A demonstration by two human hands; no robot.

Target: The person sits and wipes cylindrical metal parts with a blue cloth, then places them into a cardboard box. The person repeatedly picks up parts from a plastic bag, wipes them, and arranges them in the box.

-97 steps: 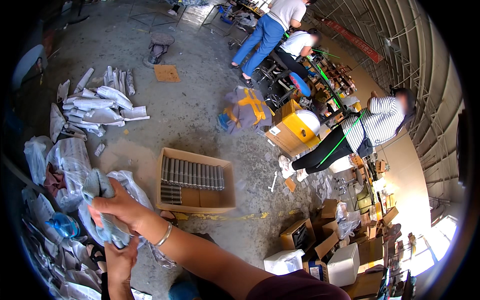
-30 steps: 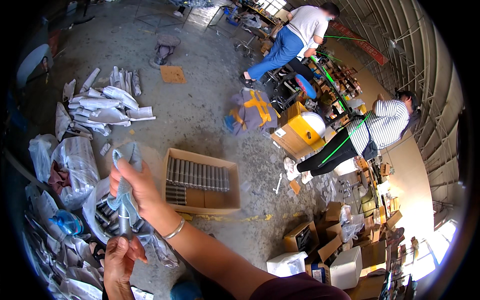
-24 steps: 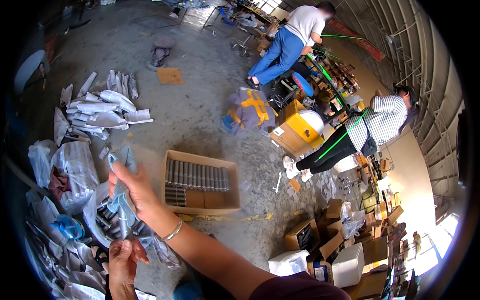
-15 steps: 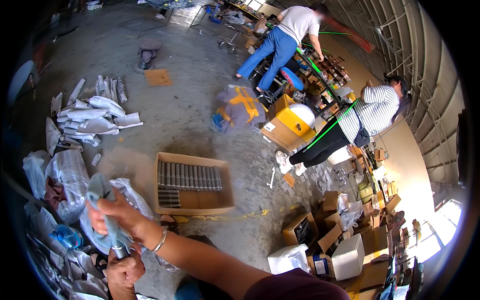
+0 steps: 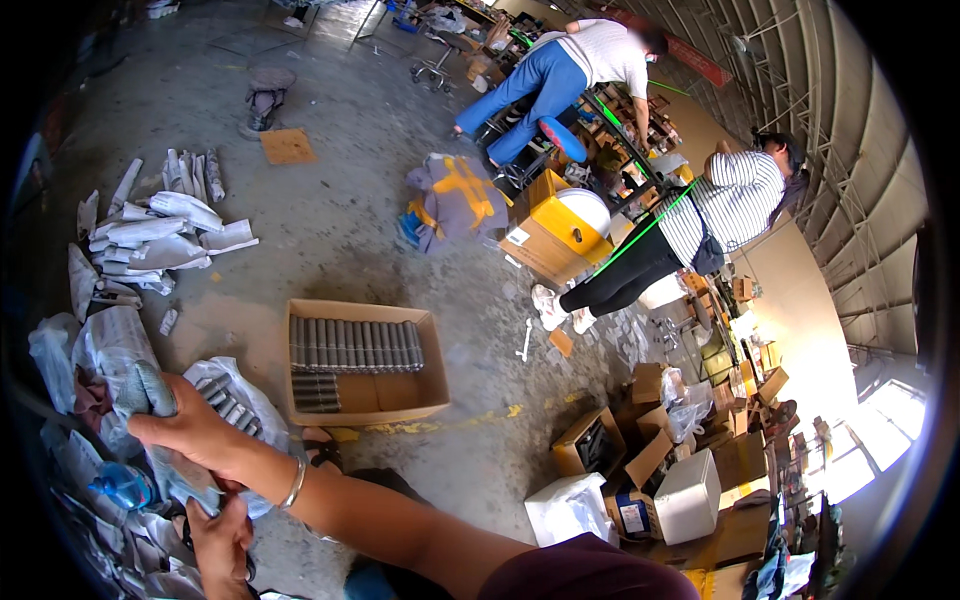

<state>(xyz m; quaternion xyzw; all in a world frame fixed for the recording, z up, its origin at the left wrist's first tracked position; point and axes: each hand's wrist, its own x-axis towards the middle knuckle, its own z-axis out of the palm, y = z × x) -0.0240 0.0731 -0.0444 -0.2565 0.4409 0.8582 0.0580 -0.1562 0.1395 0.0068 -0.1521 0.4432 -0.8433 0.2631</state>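
Head view — right hand (image 5: pixel 195 437) has dropped lower, gripping the grey wrapped bundle (image 5: pixel 165 430), left hand (image 5: pixel 222 540) clasping below

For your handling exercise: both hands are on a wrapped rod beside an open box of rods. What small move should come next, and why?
Probably peel the grey wrap off. The right hand grips it near the top, the left hand at its lower end, and the rods in the box lie bare, with loose wrappers heaped nearby.

left hand (image 5: pixel 222 545) cut off (lower edge), wrapped contents unclear
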